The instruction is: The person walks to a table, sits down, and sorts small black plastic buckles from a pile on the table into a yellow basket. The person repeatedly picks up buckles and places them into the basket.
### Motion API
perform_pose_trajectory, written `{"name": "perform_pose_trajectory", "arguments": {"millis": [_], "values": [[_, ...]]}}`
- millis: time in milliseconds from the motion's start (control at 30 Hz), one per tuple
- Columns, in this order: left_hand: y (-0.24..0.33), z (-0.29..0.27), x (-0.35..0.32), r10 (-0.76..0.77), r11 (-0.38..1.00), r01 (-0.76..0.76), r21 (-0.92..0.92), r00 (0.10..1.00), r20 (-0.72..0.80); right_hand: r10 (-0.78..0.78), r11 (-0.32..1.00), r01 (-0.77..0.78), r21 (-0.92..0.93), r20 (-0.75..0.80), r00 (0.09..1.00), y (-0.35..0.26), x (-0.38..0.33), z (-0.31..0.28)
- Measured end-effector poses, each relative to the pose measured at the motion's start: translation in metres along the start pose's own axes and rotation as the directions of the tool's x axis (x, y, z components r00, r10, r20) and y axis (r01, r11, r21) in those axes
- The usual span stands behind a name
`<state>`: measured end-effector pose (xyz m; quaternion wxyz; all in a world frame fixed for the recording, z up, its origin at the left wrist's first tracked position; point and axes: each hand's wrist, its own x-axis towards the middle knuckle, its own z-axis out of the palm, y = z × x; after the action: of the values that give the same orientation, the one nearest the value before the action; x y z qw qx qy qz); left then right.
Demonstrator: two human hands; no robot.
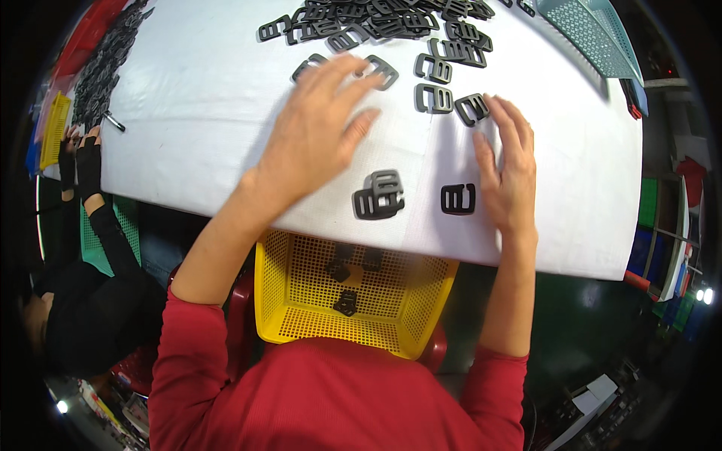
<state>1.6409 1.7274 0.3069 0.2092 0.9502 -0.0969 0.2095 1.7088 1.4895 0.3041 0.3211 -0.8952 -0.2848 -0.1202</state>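
Observation:
My left hand (320,124) reaches over the white table with its fingers spread, slightly blurred. One black plastic buckle (382,71) lies by its index fingertip; another buckle (308,66) is partly hidden behind its fingers. My right hand (513,169) is open, thumb and index finger apart. Its index fingertip meets or nearly meets the end of a tilted buckle (472,110). Close to my right wrist a single buckle (458,199) lies flat. Between my hands, a small stack of buckles (378,197) rests near the table's front edge.
A large pile of black buckles (368,16) covers the far middle of the table (226,143). Below the front edge sits a yellow basket (353,331) with several dark pieces. A blue-green basket (594,37) stands far right. At left, another person's gloved hands (79,154) rest beside more dark parts.

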Motion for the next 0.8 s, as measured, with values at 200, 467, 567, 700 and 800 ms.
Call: {"name": "perform_pose_trajectory", "arguments": {"millis": [200,467,567,700,800], "values": [[-0.019,-0.006,0.005,-0.190,0.939,0.220,-0.265,0.973,0.135,0.018,0.973,-0.069,0.218,0.229,0.973,-0.004,0.023,0.006],[-0.018,-0.003,0.005,-0.198,0.773,0.282,-0.569,0.958,0.205,-0.071,0.938,-0.029,0.345,0.274,0.959,-0.004,0.026,0.019],[-0.030,0.004,-0.004,-0.181,0.826,0.230,-0.514,0.973,0.144,-0.056,0.956,-0.023,0.291,0.257,0.965,0.003,0.018,0.018],[-0.008,0.010,-0.016,0.148,0.985,-0.114,-0.133,0.949,0.277,-0.222,0.973,0.232,-0.001,0.291,0.931,-0.018,0.000,0.029],[0.006,-0.004,-0.038,0.201,0.966,-0.103,-0.239,0.878,0.434,-0.190,0.981,0.169,0.093,0.303,0.934,-0.038,-0.029,0.025]]}}
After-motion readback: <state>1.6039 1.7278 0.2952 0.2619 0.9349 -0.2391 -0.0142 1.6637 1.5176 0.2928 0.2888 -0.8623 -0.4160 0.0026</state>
